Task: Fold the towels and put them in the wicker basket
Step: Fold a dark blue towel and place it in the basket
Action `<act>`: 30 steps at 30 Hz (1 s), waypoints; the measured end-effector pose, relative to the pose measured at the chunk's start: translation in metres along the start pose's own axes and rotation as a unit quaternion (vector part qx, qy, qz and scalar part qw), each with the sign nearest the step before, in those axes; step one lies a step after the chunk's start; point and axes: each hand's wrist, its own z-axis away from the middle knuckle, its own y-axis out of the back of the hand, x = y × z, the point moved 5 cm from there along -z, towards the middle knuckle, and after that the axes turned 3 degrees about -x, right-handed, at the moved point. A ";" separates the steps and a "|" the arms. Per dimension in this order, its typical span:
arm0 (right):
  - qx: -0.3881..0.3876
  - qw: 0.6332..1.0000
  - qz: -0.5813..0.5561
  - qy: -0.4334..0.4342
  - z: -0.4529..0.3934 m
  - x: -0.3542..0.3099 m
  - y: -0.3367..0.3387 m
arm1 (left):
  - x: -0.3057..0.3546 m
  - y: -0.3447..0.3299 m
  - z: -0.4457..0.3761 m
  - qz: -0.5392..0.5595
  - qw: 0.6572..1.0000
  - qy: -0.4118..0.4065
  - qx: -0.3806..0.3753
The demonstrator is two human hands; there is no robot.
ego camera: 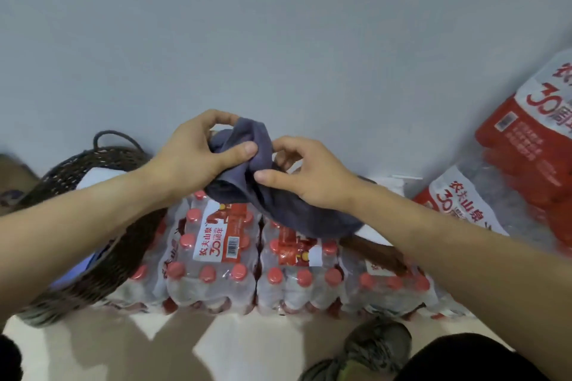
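Hands [198,148] [309,176] bunch towel [278,207] over bottle packs [216,257].

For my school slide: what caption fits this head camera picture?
Both hands bunch a grey towel above bottled water packs.

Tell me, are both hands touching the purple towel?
Touching. In the head view the left hand pinches the purple towel between thumb and fingers, and the right hand presses its thumb and fingers into the cloth beside it.
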 end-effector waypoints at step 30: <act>-0.025 0.988 -0.109 -0.107 -0.027 -0.072 -0.110 | -0.073 0.066 0.066 0.210 0.977 0.039 0.005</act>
